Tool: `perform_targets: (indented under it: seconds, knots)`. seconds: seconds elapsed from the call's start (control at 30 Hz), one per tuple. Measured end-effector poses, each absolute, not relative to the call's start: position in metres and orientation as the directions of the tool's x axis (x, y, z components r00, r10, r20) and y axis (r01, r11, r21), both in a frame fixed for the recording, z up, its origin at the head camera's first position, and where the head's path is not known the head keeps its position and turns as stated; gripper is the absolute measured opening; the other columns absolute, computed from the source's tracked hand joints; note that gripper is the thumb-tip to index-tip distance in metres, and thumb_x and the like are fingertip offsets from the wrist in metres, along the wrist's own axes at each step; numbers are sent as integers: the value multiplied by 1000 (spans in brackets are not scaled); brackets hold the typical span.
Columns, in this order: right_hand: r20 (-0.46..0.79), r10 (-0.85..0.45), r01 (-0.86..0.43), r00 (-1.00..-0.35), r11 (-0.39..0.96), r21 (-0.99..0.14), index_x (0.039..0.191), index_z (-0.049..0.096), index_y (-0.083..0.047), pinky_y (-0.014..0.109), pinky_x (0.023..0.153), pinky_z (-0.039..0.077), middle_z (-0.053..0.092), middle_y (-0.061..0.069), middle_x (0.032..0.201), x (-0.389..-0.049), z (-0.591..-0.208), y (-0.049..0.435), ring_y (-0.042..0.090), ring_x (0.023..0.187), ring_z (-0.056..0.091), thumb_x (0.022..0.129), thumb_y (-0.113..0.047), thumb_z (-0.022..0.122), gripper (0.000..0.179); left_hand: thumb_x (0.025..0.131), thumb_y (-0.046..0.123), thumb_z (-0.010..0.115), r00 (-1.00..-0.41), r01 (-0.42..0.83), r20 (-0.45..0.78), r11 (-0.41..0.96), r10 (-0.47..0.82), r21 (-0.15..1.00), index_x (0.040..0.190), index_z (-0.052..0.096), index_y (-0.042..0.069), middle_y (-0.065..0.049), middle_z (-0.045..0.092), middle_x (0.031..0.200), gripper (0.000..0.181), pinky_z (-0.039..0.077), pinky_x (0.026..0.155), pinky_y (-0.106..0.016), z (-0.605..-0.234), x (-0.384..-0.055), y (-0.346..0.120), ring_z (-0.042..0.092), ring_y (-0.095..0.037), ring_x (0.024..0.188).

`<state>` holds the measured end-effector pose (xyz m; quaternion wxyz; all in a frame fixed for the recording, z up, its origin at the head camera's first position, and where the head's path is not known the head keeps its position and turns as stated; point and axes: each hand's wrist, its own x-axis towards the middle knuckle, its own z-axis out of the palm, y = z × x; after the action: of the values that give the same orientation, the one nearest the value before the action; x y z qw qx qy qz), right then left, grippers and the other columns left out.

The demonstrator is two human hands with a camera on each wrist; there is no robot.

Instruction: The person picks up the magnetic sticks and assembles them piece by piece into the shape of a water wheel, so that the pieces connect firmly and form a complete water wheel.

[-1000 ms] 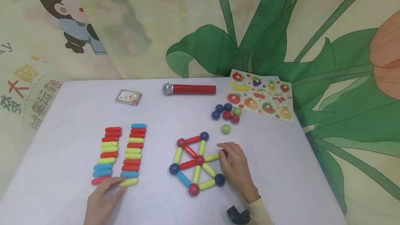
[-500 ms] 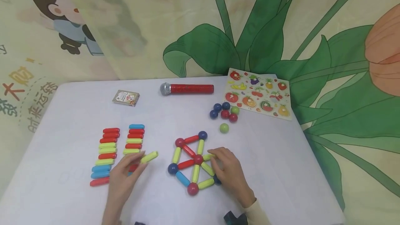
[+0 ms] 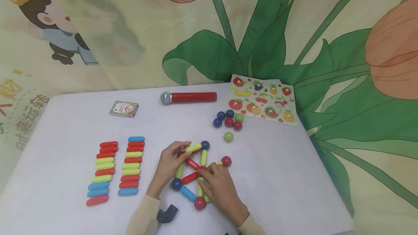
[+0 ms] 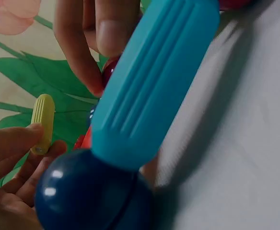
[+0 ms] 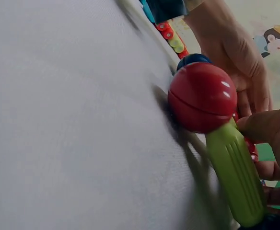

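My left hand (image 3: 170, 164) pinches a yellow-green magnetic stick (image 3: 193, 147) between thumb and fingertips, over the upper red stick of a wheel-shaped frame. In the left wrist view that yellow stick (image 4: 43, 122) stands raised behind a big blue stick (image 4: 154, 81) and a blue ball (image 4: 92, 191). My right hand (image 3: 219, 188) grips the red centre ball (image 3: 202, 168) of the frame, its fingers covering part of the lower right spokes. An outer red ball (image 3: 226, 161) shows beyond its knuckles. Another red ball (image 5: 202, 97) and a yellow-green stick (image 5: 236, 177) fill the right wrist view.
Two columns of red, yellow and blue sticks (image 3: 130, 172) lie at the left. Behind are a card box (image 3: 124, 108), a red microphone (image 3: 194, 97) and a fruit puzzle board (image 3: 261, 99). Several loose balls (image 3: 229, 122) sit before the board, a green ball (image 3: 228, 137) nearer.
My left hand picked up the yellow-green stick from the right column's near end and carried it right to the frame. My right hand moved from the outer red ball to the centre.
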<state>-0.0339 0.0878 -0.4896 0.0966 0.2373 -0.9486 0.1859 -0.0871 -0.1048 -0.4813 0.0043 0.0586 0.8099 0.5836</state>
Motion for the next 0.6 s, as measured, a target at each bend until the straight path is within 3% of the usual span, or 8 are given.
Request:
perform_targets:
  seconds: [0.1,0.3,0.43,0.6]
  knots:
    - [249,-391,-454,-886,841,-295,113,71,-24,23,67,39,50,-6,86,-37,-489,87,9,76,44,77,-33,80,38,85,14,73,-999,18,3,331,46,944,118,66,14,0,64,103,34,46,100,-41,-481,-76,-109,62,-15,96]
    - [255,-376,-440,-891,854,-278,110,72,-25,33,78,45,58,-4,96,-42,-486,94,15,91,52,79,-28,79,32,84,24,75,-994,-107,-109,304,-9,947,116,68,18,4,65,101,34,52,80,-21,-477,-44,-116,60,-9,89]
    - [239,-391,-451,-889,841,-300,110,71,-25,35,82,46,59,-4,100,-44,-483,96,16,95,53,79,-28,78,32,84,25,75,-999,-24,-33,312,25,950,115,68,19,7,66,107,33,51,90,-26,-475,-41,-118,60,-9,98]
    - [149,-407,-433,-901,834,-342,109,72,-25,31,79,45,59,-7,96,-42,-480,95,11,90,52,81,-33,77,30,84,17,74,-996,88,91,371,10,925,116,67,16,4,67,110,33,51,92,-39,-473,-64,-117,60,-14,105]
